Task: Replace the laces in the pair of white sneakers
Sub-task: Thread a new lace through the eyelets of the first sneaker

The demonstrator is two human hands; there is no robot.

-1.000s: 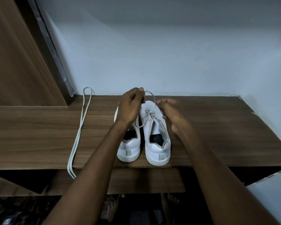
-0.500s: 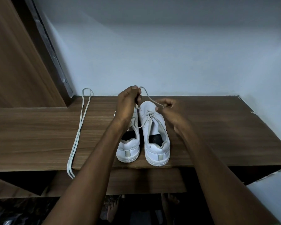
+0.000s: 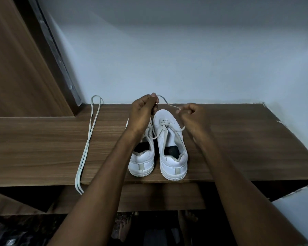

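The wooden shelf (image 3: 238, 148) carries the pair of white sneakers (image 3: 157, 146) side by side at its front edge, heels toward the person, toes toward the wall. Both forearms reach over them. The left hand (image 3: 143, 112) and right hand (image 3: 190, 116), fingers curled, pinch the lace (image 3: 169, 103) above the toes. A loose lace (image 3: 87, 144) lies lengthwise left of the sneakers.

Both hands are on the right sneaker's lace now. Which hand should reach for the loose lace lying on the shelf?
Probably the left hand: the loose lace lies on its side of the sneakers, with bare wooden shelf between. The right hand would have to cross over both shoes.
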